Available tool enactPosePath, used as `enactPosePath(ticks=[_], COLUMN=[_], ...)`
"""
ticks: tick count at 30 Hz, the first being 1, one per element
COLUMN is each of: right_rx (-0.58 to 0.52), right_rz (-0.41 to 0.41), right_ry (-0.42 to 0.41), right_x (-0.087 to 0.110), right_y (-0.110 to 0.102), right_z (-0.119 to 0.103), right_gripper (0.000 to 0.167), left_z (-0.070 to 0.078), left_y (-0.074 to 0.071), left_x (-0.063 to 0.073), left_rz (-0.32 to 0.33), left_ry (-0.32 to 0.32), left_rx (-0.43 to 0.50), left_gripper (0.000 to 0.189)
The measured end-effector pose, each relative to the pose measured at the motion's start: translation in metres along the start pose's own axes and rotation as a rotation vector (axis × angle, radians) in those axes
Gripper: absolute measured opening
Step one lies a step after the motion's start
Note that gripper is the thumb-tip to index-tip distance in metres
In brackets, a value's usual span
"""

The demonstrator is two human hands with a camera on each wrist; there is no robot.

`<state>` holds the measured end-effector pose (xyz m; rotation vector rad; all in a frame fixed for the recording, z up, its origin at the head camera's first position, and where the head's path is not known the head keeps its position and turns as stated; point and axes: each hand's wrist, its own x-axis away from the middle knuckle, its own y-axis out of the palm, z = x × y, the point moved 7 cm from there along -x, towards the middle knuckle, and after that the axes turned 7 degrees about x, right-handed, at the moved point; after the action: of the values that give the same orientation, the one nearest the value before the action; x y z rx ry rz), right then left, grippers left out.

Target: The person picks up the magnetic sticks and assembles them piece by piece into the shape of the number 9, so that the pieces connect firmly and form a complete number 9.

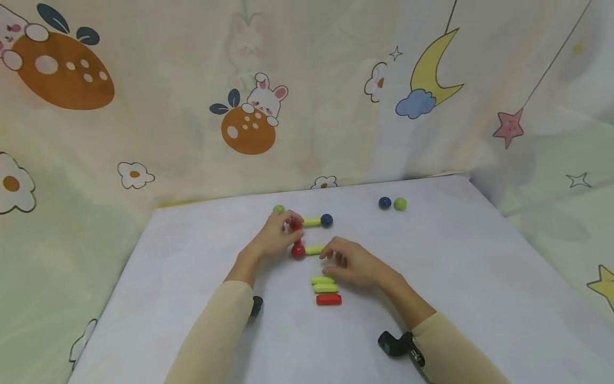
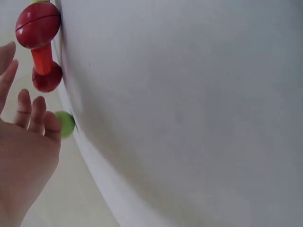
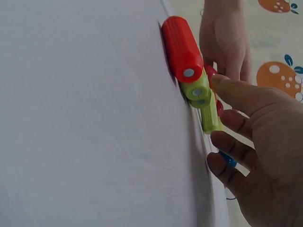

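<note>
Two red balls joined by a red rod (image 2: pixel 42 59) lie on the table, the near red ball (image 1: pixel 298 250) facing me and the far red ball (image 2: pixel 47 78) partly behind my left fingers in the head view. My left hand (image 1: pixel 273 236) is around that far ball, fingers loosely bent. A yellow-green rod (image 1: pixel 312 222) runs from it to a dark blue ball (image 1: pixel 326 220). Another yellow-green rod (image 1: pixel 314 249) extends right from the near ball. At its free end hovers my right hand (image 1: pixel 357 264), fingers spread and slightly bent, nothing between them in the right wrist view.
Nearer me lie two loose yellow-green rods (image 1: pixel 325 288) and a loose red rod (image 1: pixel 329 300), side by side. A green ball (image 1: pixel 279 209) sits behind my left hand. Another dark blue ball (image 1: pixel 385 202) and green ball (image 1: pixel 400 204) rest at the back right, before the patterned curtain (image 1: pixel 336 106).
</note>
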<state>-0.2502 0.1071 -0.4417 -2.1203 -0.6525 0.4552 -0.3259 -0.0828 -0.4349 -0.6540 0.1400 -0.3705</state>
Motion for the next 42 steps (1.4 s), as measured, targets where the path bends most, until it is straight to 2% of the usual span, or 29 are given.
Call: enactPosePath(ticks=[6,10,14,17,27,35,42], right_rx=[0.037,0.033,0.018,0.021,0.059,0.065,0.135], right_rz=[-0.02,-0.032,-0.064,-0.083,-0.135,-0.18,-0.177], right_ry=[-0.065,-0.079,-0.089,-0.088,-0.002,0.017,0.039], right_x=[0.003,0.005,0.007,0.008,0.01,0.011,0.008], right_y=[0.001,0.002,0.006,0.008,0.001,-0.004,-0.004], right_z=[-0.012,-0.014,-0.015,-0.013,-0.001,0.0,0.008], right_gripper=[0.022,0.02,0.019,0.018,0.021,0.027,0.022], left_z=[0.007,0.007,0.004,0.002,-0.001,-0.006,-0.011], left_y=[0.003,0.007,0.013,0.018,0.019,0.019,0.02], left_x=[-0.014,-0.021,-0.027,-0.03,-0.036,-0.039,-0.041], left_rz=[0.06,0.053,0.034,0.017,0.01,-0.001,-0.002], left_ry=[0.009,-0.023,-0.062,-0.065,-0.076,-0.099,-0.104], left_rx=[-0.096,-0.109,-0.093,-0.074,0.058,0.054,0.04], left_gripper=[0.037,0.036,0.035,0.034,0.034,0.031,0.027])
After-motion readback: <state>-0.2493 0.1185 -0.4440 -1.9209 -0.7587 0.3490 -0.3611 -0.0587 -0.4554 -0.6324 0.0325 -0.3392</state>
